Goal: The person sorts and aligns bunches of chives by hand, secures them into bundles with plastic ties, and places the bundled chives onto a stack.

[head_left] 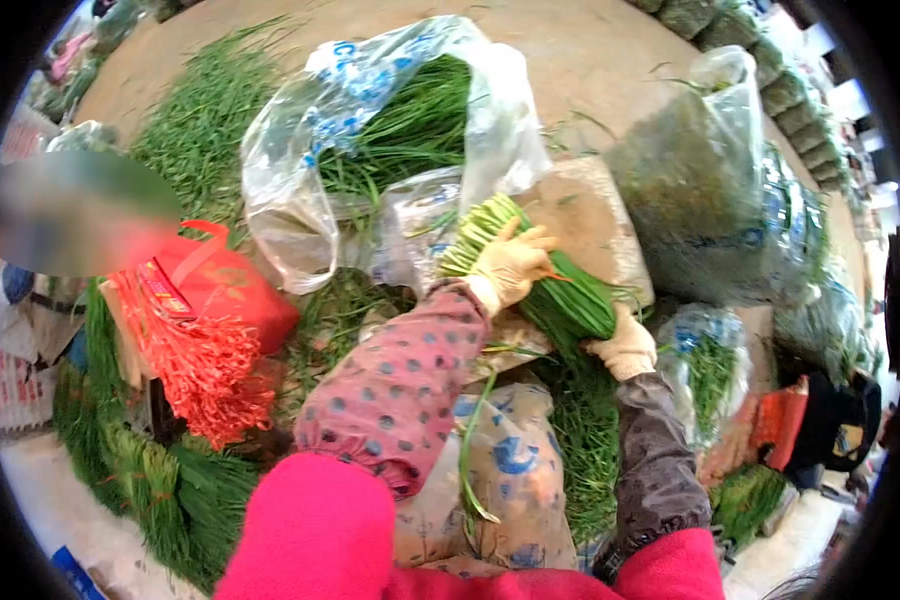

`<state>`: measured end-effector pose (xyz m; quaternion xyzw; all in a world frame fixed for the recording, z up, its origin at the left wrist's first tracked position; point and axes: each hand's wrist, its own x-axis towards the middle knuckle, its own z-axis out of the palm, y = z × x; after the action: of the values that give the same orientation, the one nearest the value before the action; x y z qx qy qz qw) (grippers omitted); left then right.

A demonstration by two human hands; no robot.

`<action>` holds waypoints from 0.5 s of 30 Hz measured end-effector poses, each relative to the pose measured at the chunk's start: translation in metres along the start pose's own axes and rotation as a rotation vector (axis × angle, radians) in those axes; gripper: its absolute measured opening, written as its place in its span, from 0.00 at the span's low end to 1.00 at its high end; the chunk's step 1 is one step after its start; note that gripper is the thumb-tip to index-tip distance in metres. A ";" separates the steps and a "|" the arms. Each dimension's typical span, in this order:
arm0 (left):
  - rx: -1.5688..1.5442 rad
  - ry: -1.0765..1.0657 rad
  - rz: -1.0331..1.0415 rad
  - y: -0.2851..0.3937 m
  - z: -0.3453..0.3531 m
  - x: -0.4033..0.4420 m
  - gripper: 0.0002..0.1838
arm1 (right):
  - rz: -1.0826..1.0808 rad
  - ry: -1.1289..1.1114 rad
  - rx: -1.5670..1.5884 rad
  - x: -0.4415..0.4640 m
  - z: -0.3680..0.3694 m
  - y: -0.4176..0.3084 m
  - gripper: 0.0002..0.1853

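A thick bunch of chives (575, 300), pale at the stem ends and green along the leaves, lies slantwise in front of me. My left hand (510, 265), in a cream glove, is closed over the middle of it, near an orange tie. At the leafy end, my right hand (625, 347), gloved alike, grips the bunch from the side; its fingertips are partly hidden. Beneath and behind the bunch is a worn board (585, 205). Beyond my left hand stands an open clear plastic bag (280, 200) with long green chives (410, 130) inside.
Orange-red ties (210, 370) hang beside a red bag (225, 285) on the left. More bundles (160, 490) lie below them. Loose greens (210, 110) cover the floor at the back left. A large filled plastic bag (695, 180) stands right. Plastic (510, 450) covers my lap.
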<state>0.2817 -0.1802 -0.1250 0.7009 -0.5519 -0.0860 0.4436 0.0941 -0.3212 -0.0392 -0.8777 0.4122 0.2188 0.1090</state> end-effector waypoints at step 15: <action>-0.642 0.597 -0.026 0.135 -0.007 0.007 0.13 | -0.683 0.785 -0.889 -0.113 -0.243 -0.077 0.13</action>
<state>0.1943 -0.1819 -0.0214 0.5286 -0.3360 -0.0523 0.7778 0.1617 -0.2862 0.2293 -0.9343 -0.0077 -0.0138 -0.3562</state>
